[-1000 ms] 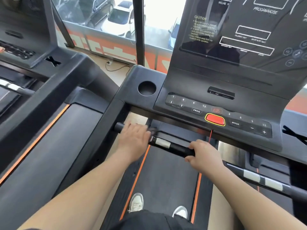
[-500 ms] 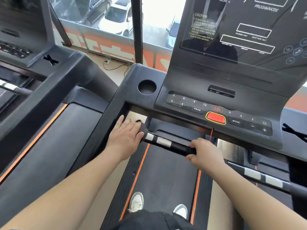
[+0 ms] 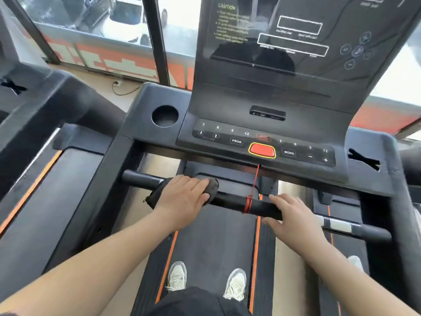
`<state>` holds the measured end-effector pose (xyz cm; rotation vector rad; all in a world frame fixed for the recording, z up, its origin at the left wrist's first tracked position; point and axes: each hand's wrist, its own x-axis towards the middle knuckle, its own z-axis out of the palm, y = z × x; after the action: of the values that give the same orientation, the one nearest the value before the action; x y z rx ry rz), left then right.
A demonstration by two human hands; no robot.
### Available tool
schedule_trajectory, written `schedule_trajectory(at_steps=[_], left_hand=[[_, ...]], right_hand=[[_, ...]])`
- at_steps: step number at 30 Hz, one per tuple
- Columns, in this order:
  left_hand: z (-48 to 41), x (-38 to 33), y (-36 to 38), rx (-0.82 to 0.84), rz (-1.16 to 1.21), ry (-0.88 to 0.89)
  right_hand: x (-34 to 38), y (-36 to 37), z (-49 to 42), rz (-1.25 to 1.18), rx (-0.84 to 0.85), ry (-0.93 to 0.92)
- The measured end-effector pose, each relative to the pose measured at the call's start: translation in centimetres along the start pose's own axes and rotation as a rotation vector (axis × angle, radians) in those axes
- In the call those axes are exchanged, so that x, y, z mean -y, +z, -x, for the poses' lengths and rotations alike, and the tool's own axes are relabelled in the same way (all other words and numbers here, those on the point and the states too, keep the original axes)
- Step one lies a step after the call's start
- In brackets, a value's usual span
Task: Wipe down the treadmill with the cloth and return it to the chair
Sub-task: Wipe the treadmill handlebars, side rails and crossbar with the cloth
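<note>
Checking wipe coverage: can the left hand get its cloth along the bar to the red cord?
Probably yes: only bare bar separates the left hand and cloth from the red cord; the right hand lies beyond.

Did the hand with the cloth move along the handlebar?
Yes. The left hand slid right along the handlebar, away from its left end, which now shows.

The treadmill is black, its belt edged with orange stripes. The black handlebar at centre carries a red cord and a dark grey cloth. Mid-frame, the red stop button has a yellow rim, and the shoes at the bottom are off-white.
</note>
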<state>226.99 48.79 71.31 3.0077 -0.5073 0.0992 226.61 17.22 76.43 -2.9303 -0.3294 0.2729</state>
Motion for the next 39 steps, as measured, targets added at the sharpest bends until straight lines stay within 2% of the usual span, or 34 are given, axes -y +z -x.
schedule_trajectory(at_steps=[2, 4, 6, 7, 10, 11, 13, 14, 16, 19, 22, 25, 29, 31, 33, 36, 38, 39], left_hand=[[-0.9, -4.4, 0.1, -0.028, 0.050, -0.127], [-1.8, -8.8, 0.6, -0.025, 0.120, -0.113], [-2.9, -10.3, 0.8, 0.001, 0.146, -0.073], [-3.6, -9.9, 0.4, 0.040, 0.125, -0.049], [-5.9, -8.3, -1.1, 0.310, 0.034, -0.002], [-7.0, -8.4, -1.3, 0.335, 0.012, -0.041], [-8.6, -9.2, -1.7, 0.362, 0.037, -0.238], [-8.6, -10.1, -1.7, 0.322, 0.040, -0.316], [-6.5, -12.6, -0.9, 0.169, 0.042, -0.316], [-0.6, -14.8, 0.8, 0.051, 0.212, -0.197], [-0.1, -11.5, 1.8, 0.018, 0.160, -0.022], [-3.8, -8.8, -1.0, 0.242, 0.098, 0.054], [-8.9, -8.4, -1.5, 0.474, 0.112, -0.305], [-8.8, -10.1, -1.4, 0.407, 0.050, -0.358], [-5.7, -12.2, -1.2, 0.203, 0.096, -0.321], [0.6, -13.0, 1.3, 0.017, 0.183, -0.150], [0.6, -11.0, 2.3, -0.021, 0.172, -0.081], [-0.4, -10.4, 1.9, 0.028, 0.157, -0.068]], right_hand=[[-0.8, -0.4, 0.1, 0.028, 0.044, 0.036], [-0.8, -0.4, -0.2, 0.042, 0.051, 0.041], [-0.8, -0.4, -0.8, 0.046, 0.063, 0.049], [-0.9, -0.5, -1.1, 0.042, 0.069, 0.048], [-1.5, -0.7, -1.5, 0.049, 0.094, 0.035], [-1.6, -0.8, -1.6, 0.051, 0.104, 0.032], [-1.5, -1.1, -1.7, 0.050, 0.131, 0.030], [-1.5, -1.2, -1.8, 0.051, 0.145, 0.033], [-1.5, -1.6, -2.0, 0.054, 0.164, 0.033], [-1.7, -1.6, -2.1, 0.035, 0.154, 0.023], [-1.8, -1.5, -2.0, 0.014, 0.156, 0.024], [-1.7, -1.5, -2.0, 0.016, 0.157, 0.026], [-1.6, -1.4, -2.0, 0.036, 0.165, 0.025], [-1.6, -1.3, -2.0, 0.036, 0.162, 0.028], [-1.6, -1.3, -2.0, 0.036, 0.164, 0.034], [-1.6, -1.1, -2.1, 0.030, 0.148, 0.047], [-1.5, -1.1, -2.1, 0.040, 0.151, 0.061], [-1.4, -1.0, -2.1, 0.046, 0.156, 0.069]])
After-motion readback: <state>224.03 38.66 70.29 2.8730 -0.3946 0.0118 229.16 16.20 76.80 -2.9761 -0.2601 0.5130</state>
